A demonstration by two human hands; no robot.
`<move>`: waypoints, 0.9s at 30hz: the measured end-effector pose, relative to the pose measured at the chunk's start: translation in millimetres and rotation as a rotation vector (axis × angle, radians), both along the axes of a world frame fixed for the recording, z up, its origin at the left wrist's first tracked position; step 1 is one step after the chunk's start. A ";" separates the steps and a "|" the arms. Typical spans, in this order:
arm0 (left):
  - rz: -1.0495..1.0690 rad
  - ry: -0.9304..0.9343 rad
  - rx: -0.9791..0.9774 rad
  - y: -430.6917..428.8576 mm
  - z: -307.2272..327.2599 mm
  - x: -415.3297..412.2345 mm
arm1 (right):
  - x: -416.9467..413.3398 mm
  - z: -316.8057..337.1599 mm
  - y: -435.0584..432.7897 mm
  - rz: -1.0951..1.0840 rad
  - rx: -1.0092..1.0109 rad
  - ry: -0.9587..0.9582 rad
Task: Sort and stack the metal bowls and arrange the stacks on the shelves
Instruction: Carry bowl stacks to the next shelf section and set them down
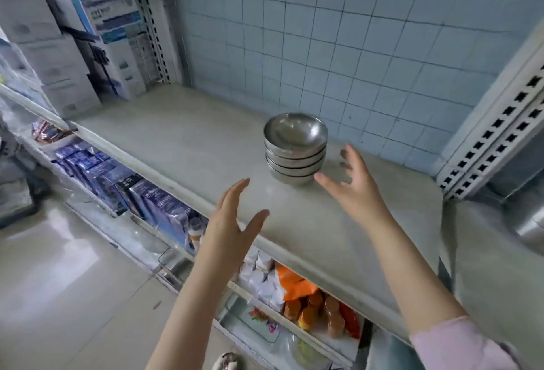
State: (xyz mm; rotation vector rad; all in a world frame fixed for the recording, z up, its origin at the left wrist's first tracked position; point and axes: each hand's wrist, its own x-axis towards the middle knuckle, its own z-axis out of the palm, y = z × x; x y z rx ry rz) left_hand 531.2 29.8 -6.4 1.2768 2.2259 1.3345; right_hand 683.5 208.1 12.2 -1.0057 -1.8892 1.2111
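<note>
So your stack of metal bowls (pixel 295 151) is sitting upright on the top shelf (pixel 182 146), over toward the far right, near the tiled wall (pixel 353 45) but not pushed against it. Looks like four or five bowls nested, with the rims lined up evenly, which is probably why it stands straight instead of leaning. Neither hand has anything in it. Your left hand (pixel 232 228) is spread wide with the palm turned toward the stack, hanging over the shelf's near edge and apart from the bowls. Your right hand (pixel 357 190) is wide open too, fingers fanned, just beside the stack's right side, and the thumb tip is close to the bottom bowl. I can't tell if it's actually touching. One hand on each side reads to me like you're bracketing the stack, either to steady it or to grab it from both sides. That makes sense, since nested metal slides easily. The boxes (pixel 88 45) sit at the far left of the same shelf, well apart from the bowls, so my guess is more stacks go in between.
</note>
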 end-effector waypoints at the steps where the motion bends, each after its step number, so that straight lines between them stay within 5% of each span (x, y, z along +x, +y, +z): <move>1: -0.056 -0.034 0.008 17.3 -2.6 -13.4 | -5.3 -2.1 2.3 -0.020 -0.026 0.002; 11: -0.538 -0.297 -0.034 136.4 -30.5 -100.4 | -49.9 -18.6 5.1 -0.146 -0.034 -0.026; 27: -0.638 -0.360 0.082 142.6 -39.1 -113.1 | -66.6 -35.4 -12.2 -0.335 -0.034 0.140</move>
